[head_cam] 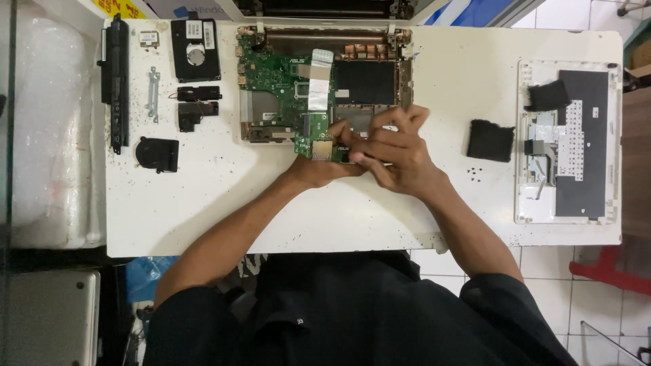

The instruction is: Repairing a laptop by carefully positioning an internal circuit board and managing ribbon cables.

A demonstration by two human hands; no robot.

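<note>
1. Green circuit board (285, 81) sits in the opened laptop base (366, 81) at the far middle of the white bench (203, 203); its small lower tab (317, 139) sticks out toward the person.
2. Left hand (325, 159): forearm comes in diagonally from lower left, wrist on the bench, fingers curled onto the tab's near edge. Looks like a pinch on it, but the right hand covers part of the contact.
3. Right hand (397, 152): forearm in from lower right, hand lying over the left fingertips, fingers (400, 118) bent and bunched, tips pointing to the base's front edge. Can't tell what, if anything, they grip.
4. White ribbon strip (319, 78) runs down the board, just above both hands.
5. Left of the board: black fan (157, 154), two small black parts (196, 105), square black drive (195, 51), long black battery bar (115, 81).
6. Right of the hands: black foam pad (490, 141); further right, an upturned keyboard panel (569, 142).
</note>
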